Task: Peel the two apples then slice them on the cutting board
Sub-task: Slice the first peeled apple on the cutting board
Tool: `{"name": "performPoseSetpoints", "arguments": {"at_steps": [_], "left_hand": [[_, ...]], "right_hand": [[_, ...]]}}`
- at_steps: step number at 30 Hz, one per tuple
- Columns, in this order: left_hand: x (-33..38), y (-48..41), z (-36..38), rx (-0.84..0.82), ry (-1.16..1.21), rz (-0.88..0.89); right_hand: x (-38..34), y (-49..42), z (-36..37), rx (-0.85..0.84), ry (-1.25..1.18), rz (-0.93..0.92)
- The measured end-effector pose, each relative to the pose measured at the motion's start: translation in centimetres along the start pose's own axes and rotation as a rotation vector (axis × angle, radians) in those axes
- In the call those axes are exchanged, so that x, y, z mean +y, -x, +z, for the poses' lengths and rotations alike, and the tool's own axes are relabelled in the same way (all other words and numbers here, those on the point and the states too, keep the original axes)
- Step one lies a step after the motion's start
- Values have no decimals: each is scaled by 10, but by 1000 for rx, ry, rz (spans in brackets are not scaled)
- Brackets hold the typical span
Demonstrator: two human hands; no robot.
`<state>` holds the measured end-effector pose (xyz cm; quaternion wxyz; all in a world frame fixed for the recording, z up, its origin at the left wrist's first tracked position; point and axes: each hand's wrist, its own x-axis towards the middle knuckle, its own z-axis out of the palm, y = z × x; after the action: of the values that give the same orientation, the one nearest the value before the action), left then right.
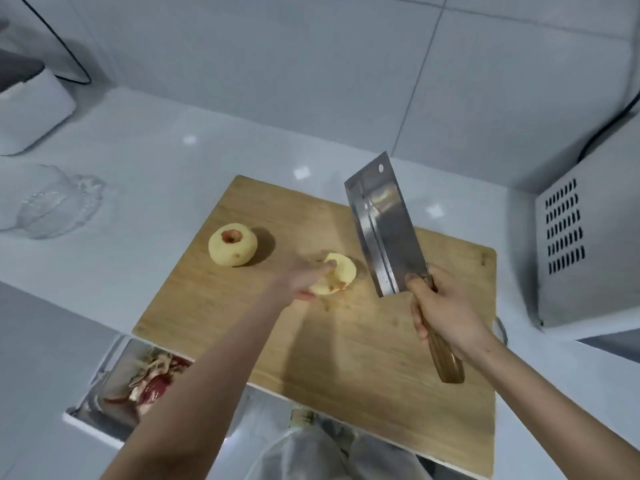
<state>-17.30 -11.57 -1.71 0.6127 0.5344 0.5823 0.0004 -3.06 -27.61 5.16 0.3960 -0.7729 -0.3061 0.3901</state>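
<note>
**A:** Which step is this?

**B:** Peeling looks done, since both apples are bare. Slicing is about to begin. The left hand (304,279) holds the first apple (341,271) on the cutting board (346,348), one finger over its top and the thumb at the near side. It is blurred, so the grip detail is unsure. The right hand (446,313) is wrapped round the cleaver (384,230) handle. The blade is raised and tilted just right of that apple, not touching it.

**A:** Next move?

**B:** My read: steady the fruit, tuck the fingertips back, and drop the blade beside them. It is round, so it may roll.

**A:** And the other one?

**B:** The second apple (232,244) sits beyond and left of the left hand, well apart from the blade.

**A:** Surroundings?

**B:** A peel tray (138,379) lies under the left forearm, and a glass bowl (52,202) stands on the table (156,161) far to the left. A microwave (588,251) stands right of the right hand. Nothing lies between blade and apple.
</note>
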Motion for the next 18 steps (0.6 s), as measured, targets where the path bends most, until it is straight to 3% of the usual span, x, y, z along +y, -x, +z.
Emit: {"name": "performPoseSetpoints", "arguments": {"at_steps": [5,10,14,18], "left_hand": [[0,-9,19,66,-13,82],[-33,-5,38,166,-271,420],[-54,-11,40,155,-382,590],[-51,-10,34,57,-335,638]], "right_hand": [[17,6,-3,10,-59,110],[27,3,-4,-13,-121,162],[31,-3,-5,-53,-195,249],[39,-9,2,-100,-350,329]]}}
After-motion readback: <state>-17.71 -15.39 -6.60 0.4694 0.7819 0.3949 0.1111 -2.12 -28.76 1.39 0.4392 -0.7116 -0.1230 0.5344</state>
